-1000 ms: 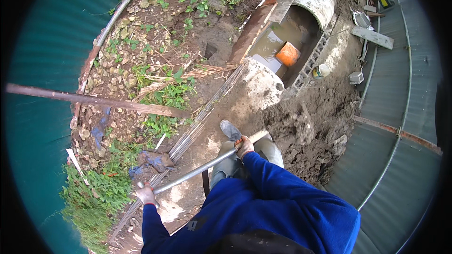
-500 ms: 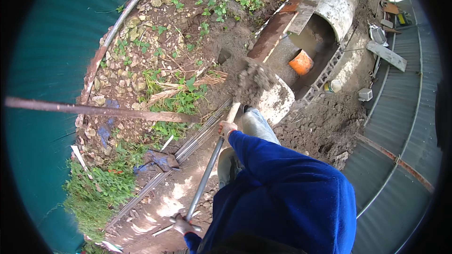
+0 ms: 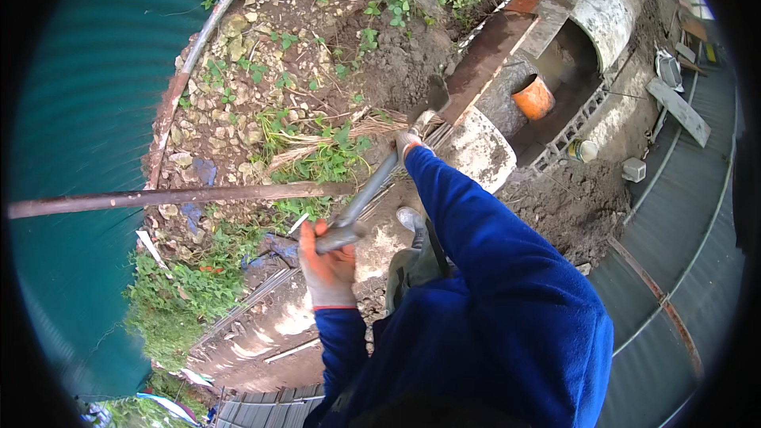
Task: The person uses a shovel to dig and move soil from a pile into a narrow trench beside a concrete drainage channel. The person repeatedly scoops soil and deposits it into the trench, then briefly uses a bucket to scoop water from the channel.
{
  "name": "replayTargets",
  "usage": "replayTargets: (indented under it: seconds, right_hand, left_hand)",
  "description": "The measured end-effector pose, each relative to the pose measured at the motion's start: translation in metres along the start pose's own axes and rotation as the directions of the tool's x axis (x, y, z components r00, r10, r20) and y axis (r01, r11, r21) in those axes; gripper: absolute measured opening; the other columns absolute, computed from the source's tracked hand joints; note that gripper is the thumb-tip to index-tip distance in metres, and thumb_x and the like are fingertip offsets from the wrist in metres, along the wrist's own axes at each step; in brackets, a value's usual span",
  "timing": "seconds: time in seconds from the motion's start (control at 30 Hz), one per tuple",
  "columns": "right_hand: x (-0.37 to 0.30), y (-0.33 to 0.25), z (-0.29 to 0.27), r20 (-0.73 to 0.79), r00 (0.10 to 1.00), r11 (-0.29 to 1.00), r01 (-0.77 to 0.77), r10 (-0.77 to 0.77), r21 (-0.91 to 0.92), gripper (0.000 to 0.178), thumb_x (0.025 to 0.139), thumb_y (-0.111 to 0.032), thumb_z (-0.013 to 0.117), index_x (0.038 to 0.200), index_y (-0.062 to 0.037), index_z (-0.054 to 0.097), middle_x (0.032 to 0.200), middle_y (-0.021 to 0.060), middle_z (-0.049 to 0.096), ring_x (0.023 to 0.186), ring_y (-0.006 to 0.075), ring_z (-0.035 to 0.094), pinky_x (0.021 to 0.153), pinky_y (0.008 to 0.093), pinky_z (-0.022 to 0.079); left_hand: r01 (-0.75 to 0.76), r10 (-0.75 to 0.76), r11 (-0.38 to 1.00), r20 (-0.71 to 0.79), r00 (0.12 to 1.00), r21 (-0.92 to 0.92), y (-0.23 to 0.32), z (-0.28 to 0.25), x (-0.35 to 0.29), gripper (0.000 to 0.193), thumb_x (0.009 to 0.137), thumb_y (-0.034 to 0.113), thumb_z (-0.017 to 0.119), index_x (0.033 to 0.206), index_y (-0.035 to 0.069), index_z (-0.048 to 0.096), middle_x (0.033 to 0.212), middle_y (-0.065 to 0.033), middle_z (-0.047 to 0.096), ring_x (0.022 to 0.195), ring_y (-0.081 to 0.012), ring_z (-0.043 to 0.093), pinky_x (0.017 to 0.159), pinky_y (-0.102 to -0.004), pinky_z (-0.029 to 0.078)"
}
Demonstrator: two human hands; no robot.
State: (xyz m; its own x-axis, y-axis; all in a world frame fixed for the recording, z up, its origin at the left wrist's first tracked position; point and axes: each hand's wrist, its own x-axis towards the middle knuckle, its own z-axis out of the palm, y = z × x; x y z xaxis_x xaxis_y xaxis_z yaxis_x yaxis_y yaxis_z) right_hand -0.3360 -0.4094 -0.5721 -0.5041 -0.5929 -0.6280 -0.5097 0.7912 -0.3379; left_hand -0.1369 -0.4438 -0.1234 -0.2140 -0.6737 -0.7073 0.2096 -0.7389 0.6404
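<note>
A shovel [image 3: 370,187] slants up from my left hand toward the wet soil ahead. My left hand [image 3: 326,273], in a white and orange work glove, is closed round the grey grip at its end. Further along, my right hand [image 3: 409,143] is closed on the shaft near the blade, at the end of a long blue sleeve. The dark blade [image 3: 435,95] is seen nearly edge-on beside the brown board [image 3: 487,59]; no large load of soil shows on it.
An orange bucket [image 3: 534,98] sits in the trench by a hollow-block wall [image 3: 572,125]. A white curved shell [image 3: 609,16] stands behind it. Metal rods [image 3: 246,307] lie along the ground at left. A rusty bar [image 3: 182,196] crosses from the green sheet [image 3: 71,127]. A can [image 3: 584,150] stands at right.
My left hand has risen and come forward with the shovel's grip. My right hand has moved forward and slightly right. The heap of wet soil over the blade no longer shows there.
</note>
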Motion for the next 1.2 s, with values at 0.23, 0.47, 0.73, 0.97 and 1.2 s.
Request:
replayTargets:
  seconds: [0.23, 0.47, 0.73, 0.97, 1.2]
  right_hand:
    - [-0.063, 0.029, -0.016, 0.414, 0.697, -0.4, -0.195, 0.586, 0.895, 0.013, 0.085, -0.008, 0.069, 0.096, -0.0068, 0.062, 0.079, 0.0088, 0.063, 0.062, 0.0231, 0.062, 0.051, 0.0394, 0.05]
    - [-0.103, 0.032, -0.037, 0.485, 0.639, -0.47, -0.212, 0.597, 0.857, 0.006, 0.084, -0.008, 0.068, 0.083, -0.0032, 0.066, 0.067, 0.0103, 0.06, 0.054, 0.0254, 0.06, 0.05, 0.0398, 0.051]
    - [-0.205, -0.002, -0.009, 0.234, 0.875, -0.529, 0.029, 0.424, 0.848, 0.021, 0.097, -0.022, 0.06, 0.082, -0.0076, 0.06, 0.063, 0.0091, 0.059, 0.051, 0.0257, 0.057, 0.049, 0.0408, 0.049]
    - [-0.325, -0.026, 0.058, 0.396, 0.804, -0.746, 0.086, 0.443, 0.66, 0.028, 0.1, -0.028, 0.057, 0.079, -0.0106, 0.055, 0.058, 0.006, 0.055, 0.049, 0.0246, 0.053, 0.048, 0.0387, 0.048]
    - [-0.383, 0.021, 0.15, 0.412, 0.703, -0.799, 0.39, 0.579, 0.458, 0.015, 0.098, -0.022, 0.062, 0.092, -0.0083, 0.059, 0.065, 0.0076, 0.057, 0.056, 0.0261, 0.058, 0.057, 0.0417, 0.054]
  left_hand:
    - [0.091, -0.09, 0.996, -0.129, 0.988, 0.006, 0.001, -0.015, -0.019, 0.03, 0.105, 0.036, 0.059, 0.097, 0.007, 0.054, 0.115, -0.0087, 0.061, 0.112, -0.0305, 0.064, 0.092, -0.0528, 0.059]
    - [0.252, -0.248, 0.952, 0.043, 0.968, -0.176, -0.001, -0.042, -0.051, 0.032, 0.103, 0.037, 0.063, 0.093, 0.007, 0.056, 0.116, -0.0058, 0.063, 0.118, -0.0307, 0.063, 0.091, -0.0598, 0.059]
    - [0.084, -0.104, 0.989, 0.169, 0.98, 0.122, 0.045, -0.078, -0.116, 0.025, 0.104, 0.025, 0.061, 0.118, 0.004, 0.06, 0.087, -0.0019, 0.055, 0.11, -0.0251, 0.064, 0.099, -0.0582, 0.053]
    - [0.065, -0.211, 0.955, 0.507, 0.836, 0.291, 0.053, -0.148, -0.135, 0.023, 0.095, 0.005, 0.068, 0.117, 0.001, 0.064, 0.066, -0.0022, 0.058, 0.067, -0.0194, 0.066, 0.104, -0.0498, 0.051]
    - [0.091, -0.448, 0.858, 0.648, 0.617, 0.506, 0.021, -0.145, -0.164, 0.027, 0.093, 0.006, 0.07, 0.119, 0.001, 0.062, 0.066, -0.0025, 0.058, 0.069, -0.0205, 0.065, 0.106, -0.0521, 0.049]
